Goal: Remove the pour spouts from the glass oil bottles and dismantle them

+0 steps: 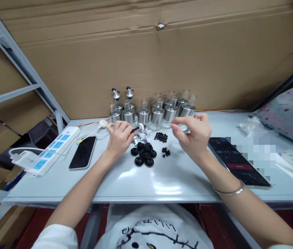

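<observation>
My left hand [120, 136] is closed around a silver bottle pourer [141, 128] with a black lever [135, 129], above the middle of the table. Beneath it lie more silver pourer parts [143, 137], partly hidden. My right hand [194, 136] hovers to the right, thumb and forefinger drawn together in a pinch; anything between them is too small to make out. Between my hands are ribbed black rubber stoppers [144, 154], a bunch of black lever pieces [161, 137] and some tiny black caps [166, 151].
Glass bottles with steel sleeves [157, 116] stand in rows at the back, two with pourers [129, 92]. On the left are a phone [82, 153] and a power strip [55, 152]. A tablet-like screen [240, 162] showing a timer and a plastic bag [251, 127] are at right.
</observation>
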Available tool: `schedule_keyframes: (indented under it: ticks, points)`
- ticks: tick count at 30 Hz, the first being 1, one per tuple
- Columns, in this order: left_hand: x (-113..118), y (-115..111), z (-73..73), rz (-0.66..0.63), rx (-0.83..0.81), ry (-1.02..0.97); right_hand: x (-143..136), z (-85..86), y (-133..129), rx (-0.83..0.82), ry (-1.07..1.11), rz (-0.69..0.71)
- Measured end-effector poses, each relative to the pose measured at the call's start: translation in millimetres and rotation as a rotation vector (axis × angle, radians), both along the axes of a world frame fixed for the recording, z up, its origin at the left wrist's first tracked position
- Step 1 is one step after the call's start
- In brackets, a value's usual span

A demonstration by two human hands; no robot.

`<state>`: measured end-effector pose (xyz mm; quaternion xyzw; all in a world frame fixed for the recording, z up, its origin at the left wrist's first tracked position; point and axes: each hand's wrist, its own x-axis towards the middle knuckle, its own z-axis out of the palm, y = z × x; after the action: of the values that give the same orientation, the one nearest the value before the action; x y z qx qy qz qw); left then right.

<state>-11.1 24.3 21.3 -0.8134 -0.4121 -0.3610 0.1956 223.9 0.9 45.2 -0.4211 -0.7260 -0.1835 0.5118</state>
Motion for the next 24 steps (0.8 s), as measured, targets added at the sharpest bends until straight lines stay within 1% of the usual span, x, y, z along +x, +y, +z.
schedule_keyframes:
  ticks: [3, 5, 6, 7, 10, 13, 17, 21, 24]
  points:
    - [-4.7, 3.7, 2.2, 0.052, -0.035, -0.013, -14.7, 27.7, 0.2, 0.080, 0.280, 0.066]
    - [-6.3, 4.8, 2.9, 0.077, -0.047, -0.020, -30.5, 41.4, 12.7, 0.038, 0.479, 0.195]
    - [-6.8, 5.1, 3.1, 0.085, -0.051, -0.024, -38.9, 45.5, 22.3, 0.018, 0.543, 0.264]
    - [-7.3, 5.4, 3.1, 0.093, -0.054, -0.028, -47.1, 47.6, 33.1, -0.013, 0.578, 0.301]
    - [-8.2, 6.1, 3.0, 0.111, -0.061, -0.043, -66.1, 44.4, 65.7, -0.111, 0.578, 0.295]
    - [-9.0, 7.3, 2.9, 0.125, -0.068, -0.048, -75.6, 36.6, 86.5, -0.140, 0.565, 0.293]
    - [-9.8, 8.9, 2.4, 0.130, -0.078, -0.041, -80.9, 33.8, 97.9, -0.160, 0.575, 0.333]
    - [-10.7, 9.7, 2.0, 0.134, -0.098, -0.036, -85.9, 33.3, 109.7, -0.177, 0.572, 0.323]
    - [-10.7, 9.6, 1.8, 0.133, -0.109, -0.039, -89.6, 26.6, 120.9, -0.168, 0.585, 0.320]
